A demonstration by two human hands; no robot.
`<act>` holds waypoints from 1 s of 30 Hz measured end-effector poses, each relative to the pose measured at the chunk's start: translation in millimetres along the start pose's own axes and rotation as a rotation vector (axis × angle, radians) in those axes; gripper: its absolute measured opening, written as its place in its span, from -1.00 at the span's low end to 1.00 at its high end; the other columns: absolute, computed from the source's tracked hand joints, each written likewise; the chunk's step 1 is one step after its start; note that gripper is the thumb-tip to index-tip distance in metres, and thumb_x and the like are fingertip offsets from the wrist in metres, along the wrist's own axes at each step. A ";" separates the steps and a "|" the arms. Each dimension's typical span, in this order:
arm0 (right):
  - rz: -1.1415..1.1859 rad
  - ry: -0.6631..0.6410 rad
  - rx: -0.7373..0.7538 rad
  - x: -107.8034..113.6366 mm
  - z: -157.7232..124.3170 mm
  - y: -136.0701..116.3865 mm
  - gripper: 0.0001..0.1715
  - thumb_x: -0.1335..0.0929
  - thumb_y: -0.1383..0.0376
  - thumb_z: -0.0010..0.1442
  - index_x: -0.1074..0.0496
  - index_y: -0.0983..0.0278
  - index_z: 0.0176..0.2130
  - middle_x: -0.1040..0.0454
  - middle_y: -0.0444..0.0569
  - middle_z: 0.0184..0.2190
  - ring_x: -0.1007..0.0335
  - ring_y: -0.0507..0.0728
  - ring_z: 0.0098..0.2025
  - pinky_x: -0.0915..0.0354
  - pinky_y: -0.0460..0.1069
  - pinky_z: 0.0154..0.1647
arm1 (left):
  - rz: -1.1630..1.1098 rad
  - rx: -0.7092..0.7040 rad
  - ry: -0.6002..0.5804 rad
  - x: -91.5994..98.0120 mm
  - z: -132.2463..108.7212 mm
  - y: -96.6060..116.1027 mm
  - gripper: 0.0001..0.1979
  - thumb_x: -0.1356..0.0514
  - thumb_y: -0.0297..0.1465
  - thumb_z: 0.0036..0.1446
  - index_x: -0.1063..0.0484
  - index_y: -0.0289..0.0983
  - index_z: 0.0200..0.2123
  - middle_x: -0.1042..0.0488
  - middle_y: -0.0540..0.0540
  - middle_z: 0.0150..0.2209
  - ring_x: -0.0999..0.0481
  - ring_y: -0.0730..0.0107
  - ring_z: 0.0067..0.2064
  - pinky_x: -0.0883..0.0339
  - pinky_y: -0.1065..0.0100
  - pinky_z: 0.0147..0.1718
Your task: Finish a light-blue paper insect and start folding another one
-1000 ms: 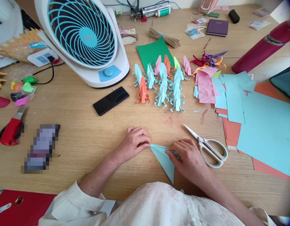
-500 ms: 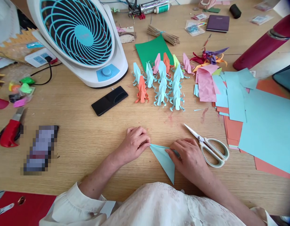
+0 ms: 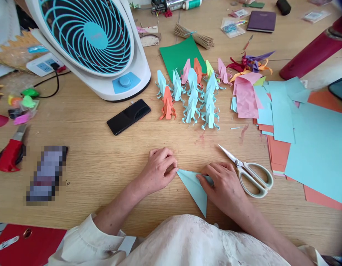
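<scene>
A light blue folded paper triangle point(image 3: 194, 186) lies on the wooden table point(image 3: 104, 155) close to my body. My left hand point(image 3: 159, 169) pinches the triangle's left corner with curled fingers. My right hand point(image 3: 222, 184) presses down on its right side, fingertips bent onto the paper. White-handled scissors point(image 3: 250, 173) lie just right of my right hand, blades apart. Beyond my hands stands a group of folded paper figures point(image 3: 193, 96), mostly light blue, with some orange and pink ones.
A white and blue desk fan point(image 3: 95, 44) stands at the back left, with a black phone point(image 3: 128, 116) in front. Stacked light blue, pink and orange paper sheets point(image 3: 298, 129) cover the right side. A red cutter point(image 3: 10, 153) and a green sheet point(image 3: 180, 55) are there too.
My hands and the triangle have stayed in place. Only the view has shifted slightly, with the table's things sliding a little up and left.
</scene>
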State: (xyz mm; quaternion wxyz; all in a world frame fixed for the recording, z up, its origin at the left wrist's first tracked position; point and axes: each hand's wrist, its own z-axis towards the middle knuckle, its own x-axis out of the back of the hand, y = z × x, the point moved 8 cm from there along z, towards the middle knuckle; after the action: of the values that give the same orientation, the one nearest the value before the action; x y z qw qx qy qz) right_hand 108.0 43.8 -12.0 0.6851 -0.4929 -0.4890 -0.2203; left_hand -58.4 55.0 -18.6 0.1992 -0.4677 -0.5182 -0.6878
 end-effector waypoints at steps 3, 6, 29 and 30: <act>-0.002 0.004 -0.003 -0.1 0.5 0.0 -0.78 -0.33 0.29 0.28 -0.36 0.27 -0.42 -0.43 -0.12 -0.48 -0.34 0.11 -0.37 -0.06 0.04 -0.14 | 0.009 -0.001 0.015 0.8 0.5 1.5 -0.96 -0.14 -0.45 0.19 -0.36 -0.26 -0.34 -0.36 -0.08 -0.18 -0.39 0.27 -0.07 -0.06 0.15 -0.02; -0.003 0.008 -0.002 0.1 0.8 -0.3 -0.78 -0.34 0.29 0.28 -0.36 0.26 -0.42 -0.43 -0.12 -0.49 -0.34 0.11 -0.37 -0.06 0.04 -0.14 | 0.015 -0.001 0.024 0.9 0.4 2.5 -0.96 -0.14 -0.44 0.19 -0.36 -0.26 -0.33 -0.36 -0.08 -0.19 -0.39 0.28 -0.08 -0.06 0.15 -0.03; -0.057 -0.030 -0.062 -4.6 1.0 3.7 -0.81 -0.34 0.29 0.25 -0.33 0.27 -0.41 -0.44 -0.11 -0.48 -0.38 0.14 -0.35 -0.06 0.04 -0.17 | 0.064 0.006 0.055 -0.4 1.8 4.4 -0.97 -0.13 -0.48 0.14 -0.34 -0.26 -0.36 -0.34 -0.07 -0.22 -0.39 0.29 -0.12 -0.06 0.15 -0.07; -0.058 -0.031 -0.063 -4.7 1.0 3.7 -0.82 -0.34 0.29 0.25 -0.33 0.27 -0.40 -0.44 -0.12 -0.48 -0.39 0.13 -0.35 -0.06 0.04 -0.17 | 0.065 0.009 0.052 -0.7 1.8 4.5 -0.97 -0.13 -0.48 0.15 -0.33 -0.26 -0.36 -0.34 -0.07 -0.22 -0.39 0.29 -0.12 -0.06 0.15 -0.07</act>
State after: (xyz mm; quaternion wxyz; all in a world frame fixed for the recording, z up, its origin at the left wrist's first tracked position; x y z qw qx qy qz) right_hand 108.4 45.3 -17.8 0.6549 -0.5034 -0.5064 -0.2476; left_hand -53.9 54.8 -16.8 0.2368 -0.4653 -0.5004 -0.6906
